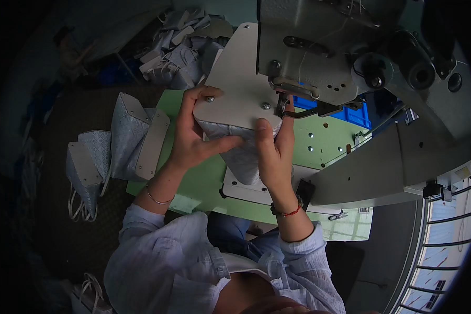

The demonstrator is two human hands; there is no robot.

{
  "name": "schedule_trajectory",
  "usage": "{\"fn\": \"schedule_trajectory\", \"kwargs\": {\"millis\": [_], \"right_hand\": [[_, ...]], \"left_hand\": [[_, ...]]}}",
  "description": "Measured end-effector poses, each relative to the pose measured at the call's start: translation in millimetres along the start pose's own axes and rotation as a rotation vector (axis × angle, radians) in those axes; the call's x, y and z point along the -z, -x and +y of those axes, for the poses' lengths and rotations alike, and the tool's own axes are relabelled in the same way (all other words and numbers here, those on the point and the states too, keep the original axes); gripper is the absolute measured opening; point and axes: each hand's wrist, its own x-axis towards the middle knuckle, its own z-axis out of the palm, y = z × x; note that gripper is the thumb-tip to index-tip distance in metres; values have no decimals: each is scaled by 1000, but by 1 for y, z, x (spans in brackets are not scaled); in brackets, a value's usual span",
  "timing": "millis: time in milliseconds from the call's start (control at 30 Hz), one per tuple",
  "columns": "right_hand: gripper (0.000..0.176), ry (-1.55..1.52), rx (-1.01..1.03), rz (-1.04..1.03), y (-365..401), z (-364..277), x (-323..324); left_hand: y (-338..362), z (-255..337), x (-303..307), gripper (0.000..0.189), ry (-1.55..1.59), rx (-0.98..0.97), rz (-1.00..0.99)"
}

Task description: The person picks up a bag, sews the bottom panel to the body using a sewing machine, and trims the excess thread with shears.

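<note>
One bag [238,78] | left hand [192,128], right hand [273,149] holding it by edges | machine [319,60] close right, open room left

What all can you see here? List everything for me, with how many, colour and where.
held bag: one, pale, at the machine
machine: one, grey, right side
table: one, green, beneath the machine
blue tray: at least one, behind the machine
small tool: one, metallic, table's near right
loose bags: several, pale patterned, left of table
bag pile: uncountable, pale, upper left
other person: one, dim, far left
barred window: one, bluish, lower right
left hand: one, bare, on bag
right hand: one, bare, on bag
</note>
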Motion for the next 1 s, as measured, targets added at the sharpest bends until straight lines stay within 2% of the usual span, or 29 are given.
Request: {"fn": "schedule_trajectory", "kwargs": {"millis": [33,100,233,300,333,400,433,500,533,600,633,700,833,867,967,1000], "right_hand": [[60,45,25,18,-1,3,0],[60,27,36,15,-3,1,0],[63,-15,27,-9,-3,-2,-1],[64,5,23,26,-1,-3,-4],[65,7,20,62,-1,-3,-5],[65,-17,28,32,-1,-3,-2],[66,-40,31,0,-2,-2,-2],[68,-31,-18,29,-1,-1,-4],[69,-23,-63,59,-1,-1,-5],[71,-6,-41,63,-3,-4,-7],[73,10,-23,71,-4,-6,-8],[73,0,-24,81,-4,-8,-11],[74,11,10,115,-3,-2,-13],[74,12,7,115,-3,-3,-12],[69,-33,-18,104,-6,-7,-10],[65,-45,-89,66,-6,-10,-7]], "left_hand": [[-6,3,6,79,-1,-5,-2],[-18,10,18,79,-321,-103,-192],[-48,39,22,84,-418,23,-318],[-73,41,23,91,-829,-151,-686],[-81,42,22,91,-824,-156,-680],[-96,48,20,92,-865,-227,-892],[-104,53,16,92,-868,-228,-892],[-115,63,4,93,-787,-61,-1100],[-118,65,1,93,-788,-61,-1097],[-122,66,-3,94,-836,18,-1213],[-123,64,-2,94,-833,22,-1211],[-123,58,0,96,-736,-90,-1202],[-123,55,3,96,-786,-80,-1193],[-122,50,4,97,-750,-130,-1165],[-119,49,4,95,-736,-179,-1120],[-117,51,3,93,-758,-179,-1105]]}}
